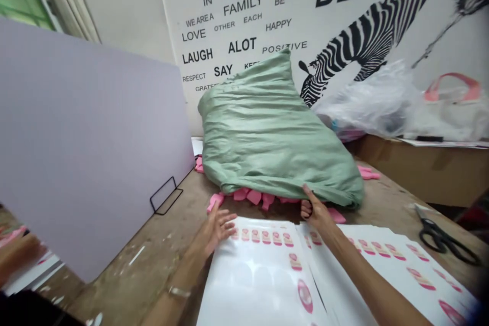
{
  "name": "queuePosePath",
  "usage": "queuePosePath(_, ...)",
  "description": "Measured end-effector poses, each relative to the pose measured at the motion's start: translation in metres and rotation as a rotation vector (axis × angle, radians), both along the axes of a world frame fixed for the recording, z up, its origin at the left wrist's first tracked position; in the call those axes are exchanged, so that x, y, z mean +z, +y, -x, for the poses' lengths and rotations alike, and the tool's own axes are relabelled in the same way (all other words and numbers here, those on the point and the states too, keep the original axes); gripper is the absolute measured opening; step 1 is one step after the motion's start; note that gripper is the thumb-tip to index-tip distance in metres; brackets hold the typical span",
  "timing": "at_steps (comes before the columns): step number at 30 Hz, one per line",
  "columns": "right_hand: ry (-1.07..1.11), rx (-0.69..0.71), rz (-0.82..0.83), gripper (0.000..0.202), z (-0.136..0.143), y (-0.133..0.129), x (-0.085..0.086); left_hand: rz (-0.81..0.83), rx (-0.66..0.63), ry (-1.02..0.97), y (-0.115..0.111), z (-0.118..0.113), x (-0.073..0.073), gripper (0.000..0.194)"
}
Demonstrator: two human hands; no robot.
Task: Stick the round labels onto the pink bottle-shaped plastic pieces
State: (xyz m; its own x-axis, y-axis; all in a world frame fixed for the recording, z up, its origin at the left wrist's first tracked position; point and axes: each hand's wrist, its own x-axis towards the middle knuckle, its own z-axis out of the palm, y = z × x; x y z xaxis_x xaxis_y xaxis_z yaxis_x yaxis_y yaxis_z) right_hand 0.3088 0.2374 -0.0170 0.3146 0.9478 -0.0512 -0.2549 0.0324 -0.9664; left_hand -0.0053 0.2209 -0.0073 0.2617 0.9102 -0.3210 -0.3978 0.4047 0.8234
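My left hand [219, 226] is open, fingers spread, over the upper left corner of a glossy white sheet [255, 275] printed with pink and cream labels. My right hand [315, 209] is closed at the lower edge of a bulging sage-green cloth sack [275, 132], its thumb up against the fabric. A thin dark curve shows between thumb and fingers; what it belongs to is unclear. Pink foam-like pieces [254, 196] lie along the sack's lower edge, partly hidden beneath it. More printed sheets [389, 260] lie under my right forearm.
Black scissors [439, 237] rest on the table at right. A pale upright board [95, 153] with a black wire stand [167, 196] divides the table at left; another person's arm [19, 257] shows beyond it. Behind at right, a cardboard box [405, 168] stands below a clear plastic bag [374, 102].
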Motion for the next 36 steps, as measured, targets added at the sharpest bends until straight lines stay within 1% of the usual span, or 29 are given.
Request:
queuePosePath(2, 0.044, -0.024, -0.008, 0.05, -0.01, 0.033, 0.002, 0.021, 0.001, -0.033, 0.048, -0.036, 0.007, 0.056)
queuePosePath(4, 0.087, -0.038, -0.008, 0.043, -0.016, 0.061, 0.011, -0.009, 0.042, -0.011, 0.089, -0.062, 0.013, 0.05)
queuePosePath(5, 0.103, -0.042, -0.011, 0.038, -0.018, 0.072, 0.019, -0.028, 0.074, 0.008, 0.105, -0.072, 0.017, 0.044)
queuePosePath(6, 0.118, -0.046, -0.019, 0.034, -0.02, 0.083, 0.031, -0.048, 0.111, 0.03, 0.12, -0.079, 0.025, 0.038)
queuePosePath(7, 0.132, -0.049, -0.033, 0.029, -0.023, 0.091, 0.048, -0.073, 0.148, 0.053, 0.133, -0.083, 0.036, 0.034)
queuePosePath(8, 0.145, -0.051, -0.054, 0.027, -0.026, 0.098, 0.068, -0.102, 0.184, 0.076, 0.146, -0.086, 0.051, 0.033)
queuePosePath(9, 0.157, -0.05, -0.078, 0.026, -0.03, 0.103, 0.092, -0.143, 0.218, 0.093, 0.158, -0.087, 0.072, 0.034)
queuePosePath(12, 0.187, -0.013, -0.193, 0.034, -0.043, 0.107, 0.167, -0.31, 0.299, 0.111, 0.19, -0.086, 0.148, 0.034)
queuePosePath(13, 0.193, 0.005, -0.238, 0.035, -0.047, 0.104, 0.187, -0.37, 0.321, 0.11, 0.198, -0.085, 0.171, 0.031)
queuePosePath(14, 0.2, 0.02, -0.284, 0.036, -0.051, 0.101, 0.202, -0.428, 0.334, 0.11, 0.204, -0.084, 0.19, 0.033)
queuePosePath(15, 0.204, 0.044, -0.35, 0.037, -0.053, 0.096, 0.209, -0.483, 0.351, 0.109, 0.207, -0.083, 0.202, 0.032)
queuePosePath(16, 0.191, 0.065, -0.4, 0.037, -0.054, 0.092, 0.21, -0.525, 0.365, 0.113, 0.207, -0.082, 0.205, 0.031)
queuePosePath(17, 0.164, 0.071, -0.408, 0.036, -0.053, 0.088, 0.204, -0.553, 0.38, 0.123, 0.204, -0.081, 0.201, 0.031)
queuePosePath(18, 0.129, 0.072, -0.385, 0.035, -0.051, 0.085, 0.193, -0.563, 0.397, 0.139, 0.2, -0.08, 0.191, 0.03)
queuePosePath(20, 0.055, 0.058, -0.255, 0.035, -0.043, 0.082, 0.166, -0.532, 0.43, 0.188, 0.189, -0.078, 0.16, 0.031)
queuePosePath(21, 0.034, 0.063, -0.203, 0.036, -0.039, 0.082, 0.155, -0.501, 0.438, 0.217, 0.185, -0.077, 0.146, 0.03)
queuePosePath(22, 0.017, 0.072, -0.166, 0.036, -0.036, 0.082, 0.149, -0.476, 0.435, 0.241, 0.182, -0.076, 0.137, 0.027)
queuePosePath(23, 0.008, 0.083, -0.152, 0.036, -0.035, 0.083, 0.148, -0.465, 0.435, 0.256, 0.182, -0.075, 0.135, 0.023)
queuePosePath(24, -0.003, 0.089, -0.151, 0.036, -0.036, 0.083, 0.154, -0.473, 0.438, 0.261, 0.185, -0.073, 0.14, 0.019)
queuePosePath(25, -0.011, 0.091, -0.158, 0.035, -0.039, 0.084, 0.164, -0.496, 0.446, 0.256, 0.189, -0.072, 0.151, 0.014)
queuePosePath(27, -0.026, 0.097, -0.218, 0.032, -0.046, 0.084, 0.19, -0.582, 0.458, 0.224, 0.203, -0.068, 0.182, 0.012)
queuePosePath(28, -0.044, 0.107, -0.275, 0.032, -0.05, 0.084, 0.202, -0.629, 0.457, 0.207, 0.209, -0.067, 0.198, 0.013)
queuePosePath(29, -0.073, 0.12, -0.342, 0.032, -0.054, 0.084, 0.209, -0.666, 0.449, 0.196, 0.215, -0.065, 0.209, 0.015)
queuePosePath(30, -0.102, 0.131, -0.399, 0.033, -0.056, 0.083, 0.211, -0.697, 0.44, 0.19, 0.217, -0.063, 0.216, 0.018)
queuePosePath(31, -0.132, 0.143, -0.442, 0.034, -0.057, 0.081, 0.207, -0.714, 0.424, 0.192, 0.218, -0.061, 0.217, 0.021)
queuePosePath(32, -0.154, 0.158, -0.463, 0.036, -0.058, 0.08, 0.197, -0.718, 0.399, 0.202, 0.216, -0.059, 0.212, 0.024)
queuePosePath(34, -0.207, 0.197, -0.416, 0.036, -0.06, 0.077, 0.164, -0.685, 0.307, 0.246, 0.208, -0.051, 0.193, 0.03)
queuePosePath(35, -0.249, 0.216, -0.367, 0.034, -0.062, 0.076, 0.144, -0.655, 0.236, 0.276, 0.201, -0.046, 0.18, 0.034)
queuePosePath(36, -0.341, 0.215, -0.291, 0.031, -0.065, 0.074, 0.124, -0.623, 0.153, 0.307, 0.195, -0.041, 0.168, 0.037)
